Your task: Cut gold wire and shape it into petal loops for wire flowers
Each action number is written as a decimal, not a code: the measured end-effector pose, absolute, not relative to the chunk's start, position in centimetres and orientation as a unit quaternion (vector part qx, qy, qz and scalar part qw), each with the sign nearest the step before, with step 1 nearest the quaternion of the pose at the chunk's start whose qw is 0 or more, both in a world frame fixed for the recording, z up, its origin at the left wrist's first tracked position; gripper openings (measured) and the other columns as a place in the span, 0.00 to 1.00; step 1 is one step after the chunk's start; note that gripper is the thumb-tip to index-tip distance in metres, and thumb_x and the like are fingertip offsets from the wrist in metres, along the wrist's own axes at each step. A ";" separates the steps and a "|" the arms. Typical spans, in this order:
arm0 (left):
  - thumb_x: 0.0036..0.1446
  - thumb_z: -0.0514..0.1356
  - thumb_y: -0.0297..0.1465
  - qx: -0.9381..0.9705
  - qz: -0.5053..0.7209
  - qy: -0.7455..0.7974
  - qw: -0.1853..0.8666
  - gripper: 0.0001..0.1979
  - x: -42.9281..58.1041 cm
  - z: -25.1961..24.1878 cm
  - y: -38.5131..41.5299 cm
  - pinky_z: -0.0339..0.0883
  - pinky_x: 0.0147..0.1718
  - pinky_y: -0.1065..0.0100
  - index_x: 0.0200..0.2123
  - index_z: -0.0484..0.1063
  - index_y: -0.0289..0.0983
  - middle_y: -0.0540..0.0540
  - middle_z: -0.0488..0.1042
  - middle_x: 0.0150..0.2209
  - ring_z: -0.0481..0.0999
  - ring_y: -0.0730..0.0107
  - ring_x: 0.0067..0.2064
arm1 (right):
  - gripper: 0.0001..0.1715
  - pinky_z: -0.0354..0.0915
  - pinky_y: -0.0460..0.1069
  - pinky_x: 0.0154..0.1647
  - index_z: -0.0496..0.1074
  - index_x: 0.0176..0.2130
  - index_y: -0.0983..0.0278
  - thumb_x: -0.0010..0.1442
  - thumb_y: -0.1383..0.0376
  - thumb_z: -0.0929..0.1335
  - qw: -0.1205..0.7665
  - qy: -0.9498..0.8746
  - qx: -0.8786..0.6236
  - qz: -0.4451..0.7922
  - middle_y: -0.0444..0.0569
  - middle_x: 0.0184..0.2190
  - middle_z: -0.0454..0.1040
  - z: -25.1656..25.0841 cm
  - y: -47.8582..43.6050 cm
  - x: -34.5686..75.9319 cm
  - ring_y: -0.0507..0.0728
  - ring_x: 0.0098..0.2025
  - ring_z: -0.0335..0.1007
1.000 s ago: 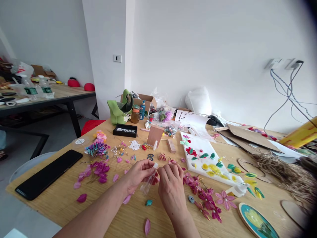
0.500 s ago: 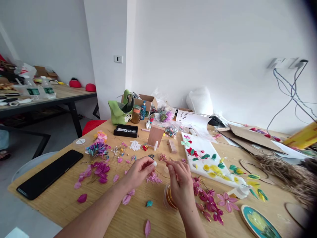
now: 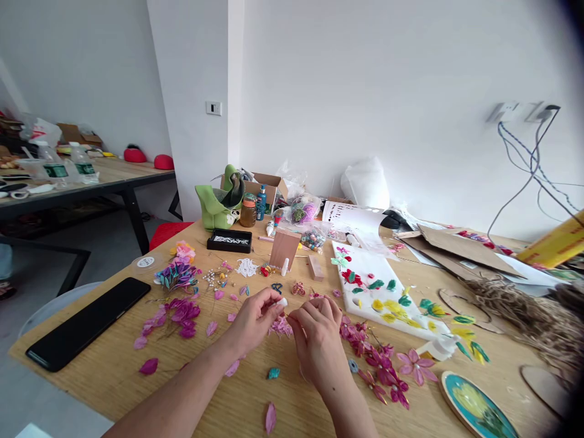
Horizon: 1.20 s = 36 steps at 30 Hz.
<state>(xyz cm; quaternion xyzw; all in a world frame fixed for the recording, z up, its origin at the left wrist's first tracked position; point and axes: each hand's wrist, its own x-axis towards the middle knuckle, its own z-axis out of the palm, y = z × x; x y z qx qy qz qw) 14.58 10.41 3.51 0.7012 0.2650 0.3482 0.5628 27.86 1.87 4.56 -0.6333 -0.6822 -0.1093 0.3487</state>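
Since half a second ago, the right hand [image 3: 317, 328] has swung inward, so its fingertips now sit just beside those of the left hand [image 3: 255, 319], which has hardly shifted. Clamped between the left thumb and forefinger is a small white plastic cap [image 3: 283, 302], its end protruding toward the right hand and its lower part hidden by the fingers. A narrow gap appears to separate it from the right fingertips. Those fingers are drawn together and bent, with the back of the hand toward the camera; whether they grip anything cannot be told.

Just beyond and below the cap, between the hands, a heap of thin pink strips [image 3: 280, 326] lies on the light wooden table [image 3: 237, 407]. Nearer the camera lie a small teal lump [image 3: 273, 373] and a single pink oval petal [image 3: 271, 418]. To the right of the right hand spreads a cluster of magenta flowers with pointed petals [image 3: 383, 368]. Behind the hands, a looped red wire ornament [image 3: 298, 288] lies flat, and a small white capped tube [image 3: 285, 266] stands upright before a rectangular reddish-brown wooden board [image 3: 281, 246].
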 end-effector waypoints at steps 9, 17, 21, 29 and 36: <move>0.58 0.57 0.44 0.676 0.366 0.269 0.581 0.15 14.5 3.7 10.8 0.65 0.36 0.68 0.36 0.68 0.36 0.49 0.70 0.32 0.71 0.68 0.34 | 0.14 0.57 0.59 0.50 0.74 0.36 0.59 0.66 0.61 0.61 0.456 -0.611 -0.647 -0.009 0.48 0.34 0.75 4.7 1.9 29.1 0.60 0.43 0.64; 0.57 0.59 0.43 0.668 0.361 0.247 0.601 0.14 14.3 4.1 10.8 0.65 0.42 0.66 0.36 0.70 0.37 0.49 0.70 0.34 0.71 0.67 0.39 | 0.29 0.64 0.52 0.39 0.75 0.30 0.65 0.60 0.44 0.61 0.493 -0.512 -0.649 0.269 0.52 0.29 0.76 4.9 2.0 30.3 0.61 0.36 0.71; 0.55 0.61 0.44 0.646 0.372 0.254 0.616 0.16 14.3 4.4 10.6 0.66 0.40 0.67 0.35 0.71 0.37 0.50 0.71 0.32 0.71 0.68 0.37 | 0.22 0.61 0.50 0.33 0.72 0.26 0.65 0.56 0.49 0.66 0.482 -0.520 -0.654 0.263 0.48 0.25 0.74 4.4 2.1 30.0 0.57 0.30 0.68; 0.50 0.64 0.46 0.561 0.371 0.285 0.683 0.19 14.6 4.0 10.7 0.66 0.32 0.68 0.32 0.70 0.35 0.51 0.71 0.27 0.71 0.72 0.28 | 0.14 0.59 0.52 0.38 0.66 0.27 0.62 0.63 0.62 0.63 0.504 -0.600 -0.620 0.047 0.47 0.27 0.69 4.5 2.1 28.2 0.57 0.34 0.62; 0.51 0.65 0.44 0.562 0.383 0.270 0.682 0.17 14.2 5.0 10.7 0.66 0.39 0.68 0.34 0.72 0.36 0.49 0.74 0.31 0.73 0.70 0.35 | 0.13 0.62 0.55 0.45 0.72 0.40 0.61 0.64 0.56 0.64 0.553 -0.566 -0.606 0.078 0.51 0.38 0.74 4.5 2.0 28.6 0.59 0.43 0.67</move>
